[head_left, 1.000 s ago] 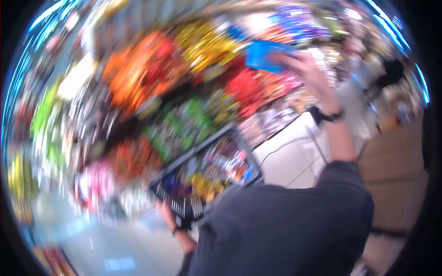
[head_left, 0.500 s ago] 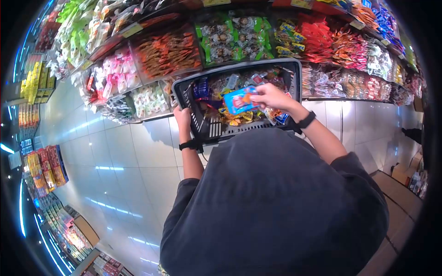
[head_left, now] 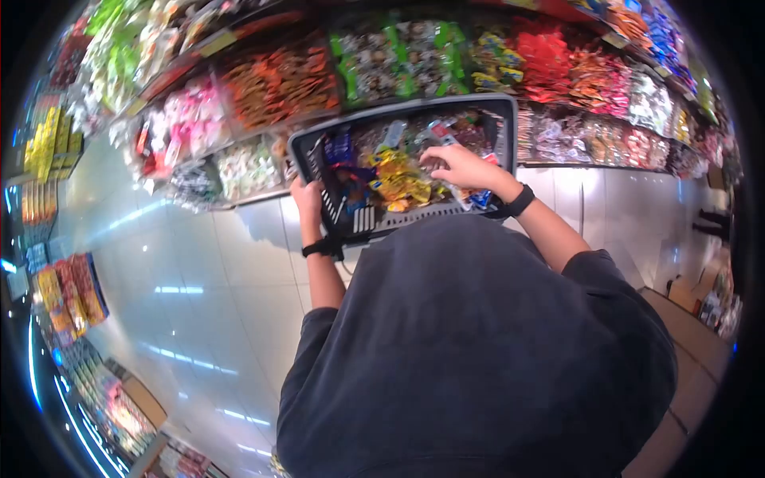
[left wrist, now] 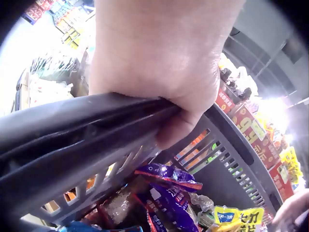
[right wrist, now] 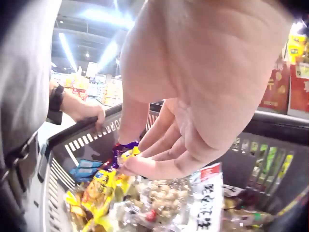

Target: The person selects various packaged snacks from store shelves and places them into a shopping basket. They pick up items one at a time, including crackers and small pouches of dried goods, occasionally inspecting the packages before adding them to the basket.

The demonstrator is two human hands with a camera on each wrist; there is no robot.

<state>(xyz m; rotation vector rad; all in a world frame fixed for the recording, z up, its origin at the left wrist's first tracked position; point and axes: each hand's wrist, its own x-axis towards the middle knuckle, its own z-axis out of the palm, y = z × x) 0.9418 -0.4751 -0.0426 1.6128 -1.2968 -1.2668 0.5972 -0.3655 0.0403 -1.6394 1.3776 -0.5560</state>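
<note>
My left hand (head_left: 307,203) grips the left rim of a dark grey shopping basket (head_left: 402,106); in the left wrist view the thumb hooks over the inner side. Inside the basket lie yellow snack packets (head_left: 397,177), purple wrapped packets (left wrist: 169,203), a clear bag of round light-brown pieces (right wrist: 166,198) and a blue packet (right wrist: 87,170) by the left wall. Over the right half of the basket hovers my right hand (head_left: 466,169), holding nothing. Its fingers are loosely bent and spread from the thumb, with the fingertips close above the yellow packets.
Beyond the basket runs a tiered shelf with green-edged packs (head_left: 402,60), orange-brown packets (head_left: 279,84) and red packets (head_left: 542,64). Shiny floor tiles (head_left: 199,263) extend at the left. Cardboard (head_left: 677,350) lies at the lower right, and a low display (head_left: 72,295) stands far left.
My right hand came from the shelf side to the basket carrying a blue packet and let go of it there. The left hand stays on the rim, and the view has steadied.
</note>
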